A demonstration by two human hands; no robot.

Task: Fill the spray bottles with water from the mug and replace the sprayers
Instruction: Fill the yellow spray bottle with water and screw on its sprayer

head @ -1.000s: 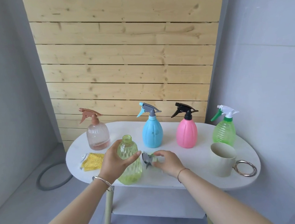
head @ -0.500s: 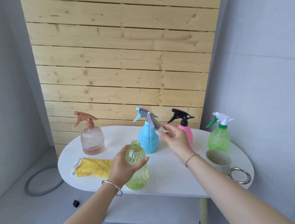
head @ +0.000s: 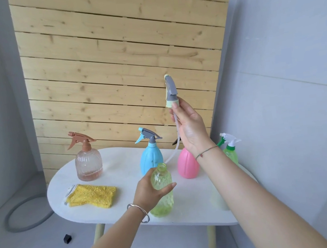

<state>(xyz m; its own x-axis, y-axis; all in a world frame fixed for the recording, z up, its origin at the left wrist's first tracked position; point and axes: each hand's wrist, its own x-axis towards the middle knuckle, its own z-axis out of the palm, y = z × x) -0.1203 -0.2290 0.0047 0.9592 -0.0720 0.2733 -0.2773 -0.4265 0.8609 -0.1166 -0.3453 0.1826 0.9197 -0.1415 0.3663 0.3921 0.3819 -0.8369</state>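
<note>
Left hand (head: 149, 189) grips bottle (head: 162, 205); right hand (head: 189, 126) pinches sprayer (head: 171, 91) at bottle's 1 o'clock; curved tube (head: 176, 145) may miss neck.

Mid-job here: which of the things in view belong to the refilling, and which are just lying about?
Job: yellow-green bottle in left hand; sprayer in right hand; clear bottle, blue bottle, pink bottle, green bottle.
Lying about: yellow cloth; grey hose on the floor.
</note>
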